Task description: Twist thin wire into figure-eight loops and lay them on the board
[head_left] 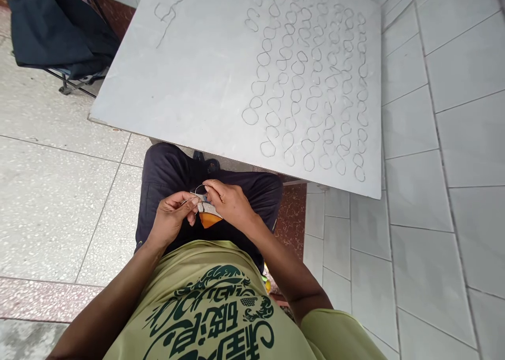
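Note:
My left hand point(173, 215) and my right hand point(229, 202) meet over my lap, both with fingers pinched. Between them is a thin bent wire point(197, 190), curving up from the fingertips. Under the fingers sits a small tool with an orange part point(209, 219) and a pale grey upper piece; which hand holds it I cannot tell. I sit in dark trousers point(165, 170) and a light green printed shirt point(213, 307).
A grey board point(197, 70) lies tilted in front of my knees, with several rows of small wire loops point(315, 81) on its right half. A dark bag on a wheeled frame point(59, 33) stands at the top left. White tiled wall on the right.

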The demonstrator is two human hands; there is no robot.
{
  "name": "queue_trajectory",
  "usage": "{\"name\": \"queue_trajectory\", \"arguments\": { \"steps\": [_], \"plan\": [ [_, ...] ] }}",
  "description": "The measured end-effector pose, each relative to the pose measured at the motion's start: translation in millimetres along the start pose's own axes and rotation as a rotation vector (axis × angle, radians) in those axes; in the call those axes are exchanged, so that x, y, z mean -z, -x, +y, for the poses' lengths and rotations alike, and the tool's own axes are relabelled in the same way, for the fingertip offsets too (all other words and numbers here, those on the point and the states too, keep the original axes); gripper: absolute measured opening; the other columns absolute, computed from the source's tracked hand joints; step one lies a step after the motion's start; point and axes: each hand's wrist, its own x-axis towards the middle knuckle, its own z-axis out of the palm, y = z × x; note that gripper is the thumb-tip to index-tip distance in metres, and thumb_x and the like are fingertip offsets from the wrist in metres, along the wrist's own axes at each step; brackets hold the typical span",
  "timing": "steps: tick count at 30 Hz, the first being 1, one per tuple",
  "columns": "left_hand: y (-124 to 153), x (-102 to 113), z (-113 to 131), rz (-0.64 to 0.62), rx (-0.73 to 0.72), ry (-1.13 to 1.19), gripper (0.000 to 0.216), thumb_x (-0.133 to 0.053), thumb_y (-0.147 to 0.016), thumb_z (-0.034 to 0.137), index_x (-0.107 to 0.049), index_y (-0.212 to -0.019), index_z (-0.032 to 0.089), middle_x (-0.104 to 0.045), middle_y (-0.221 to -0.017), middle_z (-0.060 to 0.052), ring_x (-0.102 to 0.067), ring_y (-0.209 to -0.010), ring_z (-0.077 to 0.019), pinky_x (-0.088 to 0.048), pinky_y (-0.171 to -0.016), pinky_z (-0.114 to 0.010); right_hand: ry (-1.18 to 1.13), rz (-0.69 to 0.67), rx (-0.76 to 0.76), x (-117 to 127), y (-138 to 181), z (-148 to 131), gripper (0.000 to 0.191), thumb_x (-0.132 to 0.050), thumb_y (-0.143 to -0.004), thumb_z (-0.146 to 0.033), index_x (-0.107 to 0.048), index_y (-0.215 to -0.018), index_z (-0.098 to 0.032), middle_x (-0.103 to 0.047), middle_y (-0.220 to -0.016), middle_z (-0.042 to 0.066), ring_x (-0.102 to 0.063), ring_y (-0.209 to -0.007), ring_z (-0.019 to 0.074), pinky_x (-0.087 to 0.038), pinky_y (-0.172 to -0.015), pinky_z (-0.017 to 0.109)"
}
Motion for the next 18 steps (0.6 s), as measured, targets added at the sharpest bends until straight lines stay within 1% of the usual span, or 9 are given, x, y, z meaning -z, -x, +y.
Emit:
{"name": "queue_trajectory", "arguments": {
  "steps": [3,7,9,11,13,15,18],
  "plan": [
    [0,-2,-1,0.04,-0.036,-0.035,0.018,-0.08,-0.086,0.034,-0.076,-0.086,0.017,-0.065,-0.071,0.001,-0.054,-0.049,-0.0075,-0.048,-0.048,-0.022,-0.111,0.044,-0.071,-11,3,-6,0.028,-0.046,-0.106,-0.025,-0.069,-0.121,-0.021,-0.076,-0.081,0.001,-0.073,-0.072,0.0155,-0.054,-0.075,0.025],
    [0,-6,3,0.08,-0.017,0.05,0.02,-0.084,-0.081,0.034,-0.075,-0.084,0.016,-0.064,-0.07,0.001,-0.052,-0.048,-0.0074,-0.048,-0.046,-0.023,-0.263,0.094,-0.206,-23,6,-13,0.024,-0.048,-0.105,-0.028,-0.069,-0.115,-0.024,-0.071,-0.069,-0.002,-0.071,-0.061,0.0156,-0.056,-0.067,0.026],
    [-1,-7,6,0.079,0.018,0.097,0.022,-0.086,-0.079,0.034,-0.075,-0.083,0.016,-0.064,-0.069,0.001,-0.049,-0.047,-0.0067,-0.046,-0.045,-0.022,-0.343,0.091,-0.258,-24,6,-14,0.022,-0.049,-0.105,-0.031,-0.068,-0.114,-0.024,-0.07,-0.068,-0.003,-0.068,-0.055,0.0138,-0.055,-0.062,0.025],
    [-2,-6,8,0.059,0.057,0.131,0.023,-0.086,-0.079,0.034,-0.074,-0.082,0.015,-0.063,-0.068,0.001,-0.048,-0.047,-0.006,-0.045,-0.044,-0.021,-0.406,0.048,-0.272,-19,6,-13,0.023,-0.049,-0.106,-0.033,-0.067,-0.114,-0.023,-0.07,-0.068,-0.004,-0.066,-0.051,0.012,-0.054,-0.059,0.023],
    [-3,-4,8,0.033,0.087,0.145,0.023,-0.086,-0.079,0.034,-0.074,-0.081,0.015,-0.062,-0.068,0.001,-0.047,-0.046,-0.0058,-0.043,-0.043,-0.021,-0.42,-0.028,-0.245,-10,4,-10,0.022,-0.049,-0.106,-0.033,-0.068,-0.112,-0.023,-0.071,-0.071,-0.004,-0.067,-0.055,0.0115,-0.053,-0.061,0.022],
    [-4,-1,7,0.014,0.1,0.141,0.023,-0.086,-0.08,0.034,-0.073,-0.081,0.014,-0.063,-0.068,0.001,-0.047,-0.046,-0.0061,-0.043,-0.043,-0.021,-0.388,-0.085,-0.192,3,3,-7,0.022,-0.05,-0.106,-0.033,-0.07,-0.109,-0.022,-0.074,-0.078,-0.002,-0.071,-0.065,0.0124,-0.053,-0.066,0.022],
    [-4,3,4,0.001,0.08,0.101,0.022,-0.084,-0.082,0.035,-0.073,-0.082,0.015,-0.063,-0.069,0.001,-0.048,-0.046,-0.0068,-0.043,-0.044,-0.022,-0.309,-0.088,-0.134,18,1,-3,0.021,-0.055,-0.104,-0.033,-0.071,-0.111,-0.022,-0.078,-0.089,0.001,-0.073,-0.08,0.015,-0.052,-0.072,0.024]
  ]
}}
